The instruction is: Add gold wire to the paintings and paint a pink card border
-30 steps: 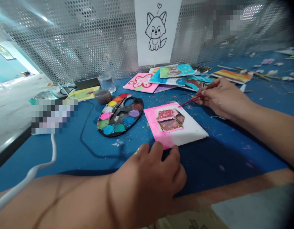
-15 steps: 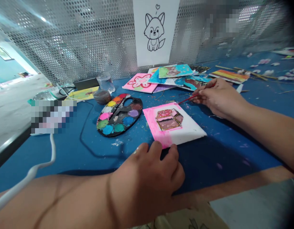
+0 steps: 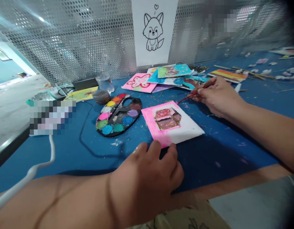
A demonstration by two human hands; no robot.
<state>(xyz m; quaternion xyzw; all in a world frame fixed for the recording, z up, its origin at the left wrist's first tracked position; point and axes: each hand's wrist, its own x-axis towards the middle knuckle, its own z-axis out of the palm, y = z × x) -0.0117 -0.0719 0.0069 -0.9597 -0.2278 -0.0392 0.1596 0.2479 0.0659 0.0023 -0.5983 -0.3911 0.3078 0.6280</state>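
A small canvas (image 3: pixel 193 129) lies flat on the blue table, partly painted pink, with a brown and pink chest-like shape in its middle. My left hand (image 3: pixel 154 168) rests at its near edge, fingers curled with the tips holding that edge; the thumb's underside is hidden. In my right hand (image 3: pixel 212 95), beyond the canvas's right side, a thin red paintbrush (image 3: pixel 185 98) is pinched between the fingers. The brush tip meets the far edge of the canvas near its corner. Left of the canvas sits a black paint palette (image 3: pixel 117 118) with several colours.
A cup of murky water (image 3: pixel 102 97) and a clear plastic cup (image 3: pixel 106 83) stand behind the palette. Painted canvases (image 3: pixel 174 71) are piled at the back. A fox drawing (image 3: pixel 154 31) hangs on the perforated metal panel (image 3: pixel 101 41). A white cable (image 3: pixel 52 149) runs along the left.
The view has shifted very slightly, so everything sits a little further left. The brush stays at the canvas's far edge, and my left hand keeps its place.
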